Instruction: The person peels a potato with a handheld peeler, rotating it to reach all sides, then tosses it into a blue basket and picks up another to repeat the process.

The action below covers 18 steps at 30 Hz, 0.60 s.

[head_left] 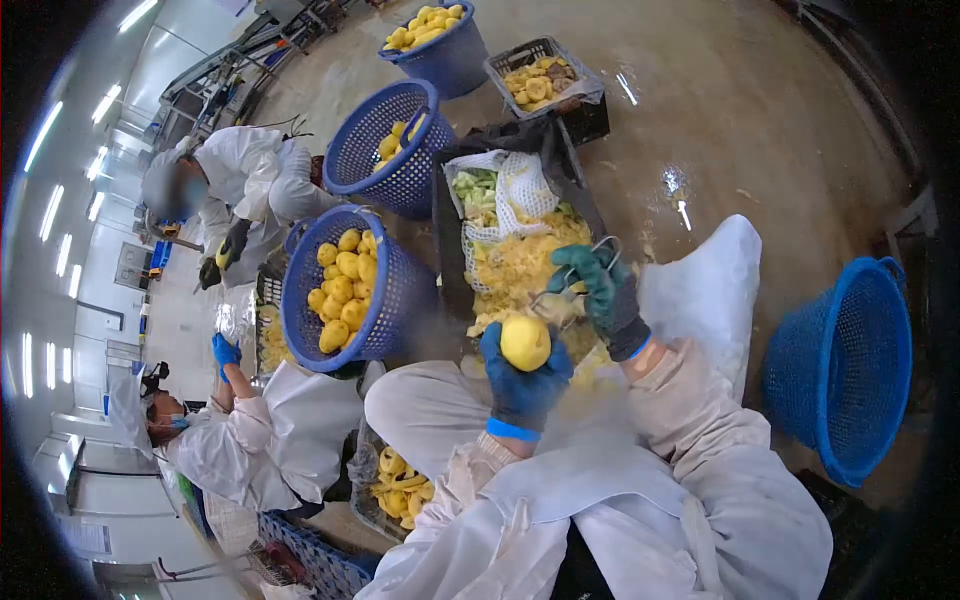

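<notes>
My left hand, in a blue glove, grips a peeled yellow fruit above my lap. Just right of and above the fruit, my right hand, in a dark green glove, holds a metal peeler whose blade end is close to the fruit. Both hands hover over a black crate filled with yellow peelings. My white sleeves and apron fill the bottom of the view.
Blue baskets of peeled fruit stand to the left and beyond. A white mesh bag lies in the crate. An empty blue basket lies at right. Two co-workers in white work at left.
</notes>
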Tool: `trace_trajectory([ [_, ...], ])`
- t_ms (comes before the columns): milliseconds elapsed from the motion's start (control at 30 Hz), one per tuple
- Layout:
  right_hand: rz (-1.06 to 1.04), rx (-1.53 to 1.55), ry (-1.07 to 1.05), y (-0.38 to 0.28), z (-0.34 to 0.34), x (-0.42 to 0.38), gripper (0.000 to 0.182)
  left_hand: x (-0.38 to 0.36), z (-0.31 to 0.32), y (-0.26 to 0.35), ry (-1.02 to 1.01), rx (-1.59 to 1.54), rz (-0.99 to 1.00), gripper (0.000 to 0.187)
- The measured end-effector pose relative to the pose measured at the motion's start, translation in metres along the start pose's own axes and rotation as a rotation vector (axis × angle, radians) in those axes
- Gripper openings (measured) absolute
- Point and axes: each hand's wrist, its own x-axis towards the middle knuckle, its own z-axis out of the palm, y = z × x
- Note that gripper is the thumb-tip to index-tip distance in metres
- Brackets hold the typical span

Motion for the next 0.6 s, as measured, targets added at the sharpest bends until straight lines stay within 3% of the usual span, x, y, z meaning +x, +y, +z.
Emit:
trace_trajectory([
  [33,0.065,0.086,0.055,-0.005,-0.002,0.003,0.038,-0.002,-0.004,0.000,-0.046,0.014,-0.005,0.047],
  [133,0.036,0.025,-0.191,-0.007,0.016,-0.013,0.037,-0.006,0.003,-0.007,-0.068,0.018,-0.069,0.049],
  [167,-0.045,-0.088,-0.158,-0.003,0.013,-0.008,0.036,-0.009,0.008,-0.008,-0.058,0.019,-0.094,0.049],
  [300,-0.009,0.161,0.163,0.022,-0.030,0.016,0.038,-0.019,0.012,0.002,-0.011,-0.054,-0.151,0.048],
  [367,-0.152,-0.119,-0.050,0.018,-0.007,0.002,0.037,-0.012,0.012,-0.002,0.008,0.035,-0.065,0.049],
  [400,-0.143,-0.115,-0.054,0.015,-0.005,0.001,0.038,-0.009,0.013,-0.004,0.015,0.083,-0.022,0.050],
  [433,-0.134,-0.110,-0.057,0.011,-0.003,0.001,0.038,-0.015,0.011,-0.002,-0.130,0.100,-0.085,0.052],
  [533,-0.014,0.032,0.096,0.017,-0.023,0.016,0.039,-0.022,0.017,-0.008,0.013,0.213,0.127,0.052],
  [567,0.070,0.199,0.138,0.016,-0.027,0.017,0.039,-0.019,0.007,0.004,-0.158,-0.006,-0.199,0.054],
  [600,-0.077,0.052,0.042,0.012,-0.019,0.012,0.039,-0.021,0.010,0.000,-0.129,0.228,0.010,0.055],
])
